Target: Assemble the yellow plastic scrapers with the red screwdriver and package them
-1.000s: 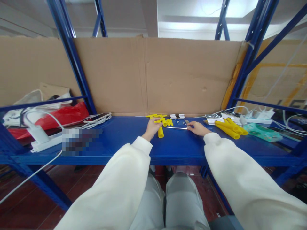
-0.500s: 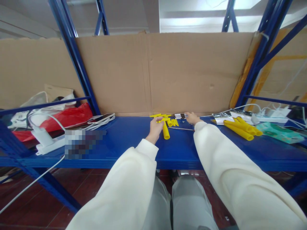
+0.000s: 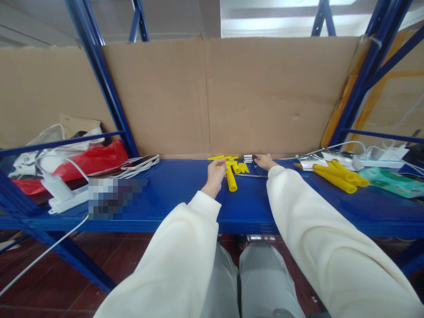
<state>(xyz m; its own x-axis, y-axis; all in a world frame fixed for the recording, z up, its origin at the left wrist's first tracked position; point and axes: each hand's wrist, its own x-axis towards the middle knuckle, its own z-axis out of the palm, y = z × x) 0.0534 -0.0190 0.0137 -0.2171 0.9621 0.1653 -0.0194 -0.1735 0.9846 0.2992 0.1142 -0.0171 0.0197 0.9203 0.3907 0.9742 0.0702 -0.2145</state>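
Just left of an upright-looking yellow tube (image 3: 231,180) is my left hand (image 3: 214,175), its fingers curled; whether something small is between them is too small to tell. Several small yellow pieces (image 3: 244,168) and thin yellow strips (image 3: 217,157) lie on the blue shelf around the tube. My right hand (image 3: 264,161) reaches to the back of the shelf, its fingertips at the dark end of some black-and-white slim items (image 3: 247,158). A thin rod (image 3: 253,176) lies in front of them.
Larger yellow tubes (image 3: 336,178), silvery packets (image 3: 308,161) and a green pack (image 3: 391,181) lie at the right. At the left are a power strip (image 3: 71,198), a phone with white cable (image 3: 142,162) and a red bag (image 3: 89,161). Cardboard (image 3: 165,97) stands behind.
The view has shifted slightly. My right hand has moved a little left relative to the shelf and lies flatter over the dark ends of the slim items. My left hand has hardly moved.
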